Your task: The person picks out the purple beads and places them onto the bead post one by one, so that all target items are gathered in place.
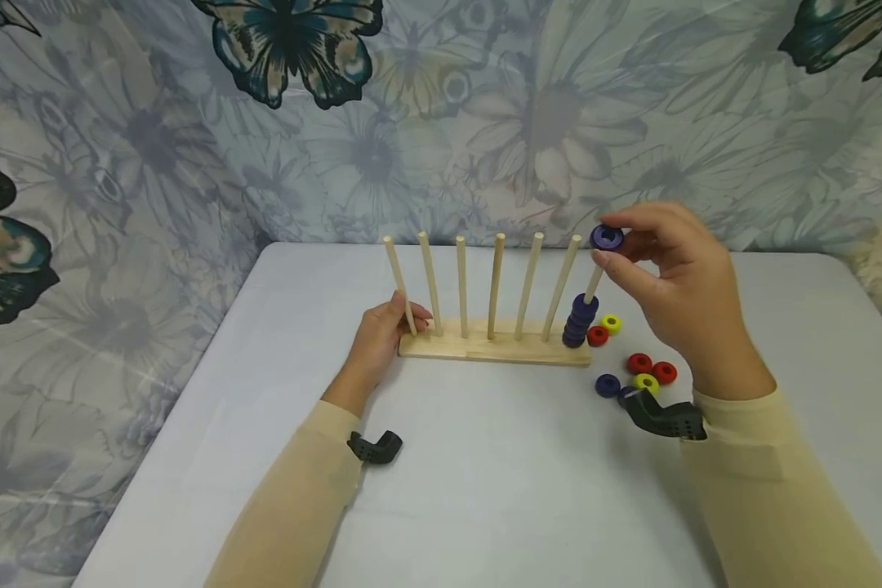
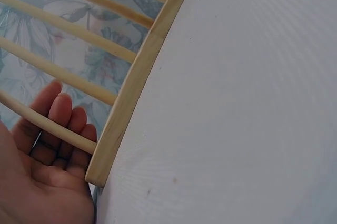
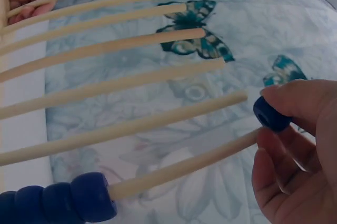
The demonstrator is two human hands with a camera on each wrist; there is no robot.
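Pinching a blue bead (image 3: 271, 116), right hand (image 1: 683, 282) at a peg (image 1: 594, 284), its tip hidden; left hand (image 1: 377, 335), hold unclear

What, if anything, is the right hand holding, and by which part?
The right hand holds a dark blue ring-shaped bead, pinched by its outer side.

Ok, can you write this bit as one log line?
right hand: pinches blue ring at rightmost peg; left hand: around leftmost peg; blue stack: on rightmost peg

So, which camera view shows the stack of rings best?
The head view: the whole stack of rings is in frame. The right wrist view shows it larger but cut off; the left wrist shows none.
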